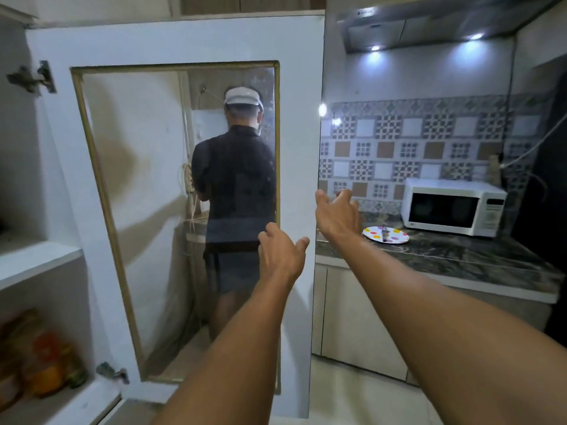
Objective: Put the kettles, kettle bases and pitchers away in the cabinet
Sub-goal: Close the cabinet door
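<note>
Far left: cabinet [40,259], w/ door [196,38] standing fully open. On lower shelf [92,394]: blurred red/orange packs [46,363], type not readable. Behind door's glass pane [147,179]: a person [236,179] in dark shirt, back turned. Right of door, on countertop [460,256]: white microwave [451,207]; just beside it, dotted plate [399,237] w/ small item [383,233], too small to ID.

Left hand [280,256]: fingers loosely spread, nothing held, in front of door's right edge; contact not determinable. Right hand [337,216]: fingers spread wide, nothing held, beyond door edge, over countertop.
</note>
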A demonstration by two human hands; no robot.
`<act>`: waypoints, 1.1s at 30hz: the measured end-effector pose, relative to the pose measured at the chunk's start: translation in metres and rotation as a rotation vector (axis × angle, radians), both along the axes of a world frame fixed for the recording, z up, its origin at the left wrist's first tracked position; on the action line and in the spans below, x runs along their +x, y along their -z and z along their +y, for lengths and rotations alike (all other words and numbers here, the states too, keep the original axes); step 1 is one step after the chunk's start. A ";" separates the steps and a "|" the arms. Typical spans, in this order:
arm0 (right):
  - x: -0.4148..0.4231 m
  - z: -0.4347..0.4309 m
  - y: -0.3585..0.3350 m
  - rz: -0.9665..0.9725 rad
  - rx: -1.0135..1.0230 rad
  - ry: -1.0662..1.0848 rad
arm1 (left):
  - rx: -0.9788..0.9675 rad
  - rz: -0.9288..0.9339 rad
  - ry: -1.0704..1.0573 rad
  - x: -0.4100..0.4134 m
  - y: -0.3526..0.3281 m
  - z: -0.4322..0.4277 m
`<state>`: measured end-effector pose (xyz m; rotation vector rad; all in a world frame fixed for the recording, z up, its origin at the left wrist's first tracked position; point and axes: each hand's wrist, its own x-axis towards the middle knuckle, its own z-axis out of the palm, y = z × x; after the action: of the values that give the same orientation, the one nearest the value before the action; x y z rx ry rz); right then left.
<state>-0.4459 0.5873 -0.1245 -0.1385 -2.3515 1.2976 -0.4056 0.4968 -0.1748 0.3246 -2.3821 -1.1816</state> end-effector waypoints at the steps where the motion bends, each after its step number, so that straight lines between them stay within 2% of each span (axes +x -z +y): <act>1: -0.008 0.003 -0.002 -0.008 -0.002 -0.039 | 0.005 -0.003 -0.021 -0.007 0.001 0.004; 9: -0.053 -0.010 -0.007 -0.066 -0.117 -0.305 | 0.068 -0.081 -0.120 -0.037 0.011 0.017; 12: -0.057 -0.019 -0.003 -0.049 -0.176 -0.255 | 0.058 -0.128 -0.145 -0.035 0.018 0.015; 18: -0.049 -0.022 0.013 0.076 -0.170 -0.179 | 0.029 -0.166 -0.179 -0.027 0.024 0.011; 24: -0.006 -0.025 0.021 0.236 -0.113 -0.144 | 0.018 -0.143 -0.171 0.006 0.031 0.015; 30: 0.074 -0.045 0.019 0.340 -0.061 -0.129 | -0.124 -0.050 -0.111 0.082 0.047 -0.011; 33: 0.120 -0.061 0.019 0.386 -0.049 -0.170 | -0.112 -0.004 -0.111 0.120 0.050 -0.021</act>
<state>-0.3255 0.5264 -0.1440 0.2795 -2.0366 1.3233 -0.2855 0.4761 -0.2252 0.4169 -2.3892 -0.9945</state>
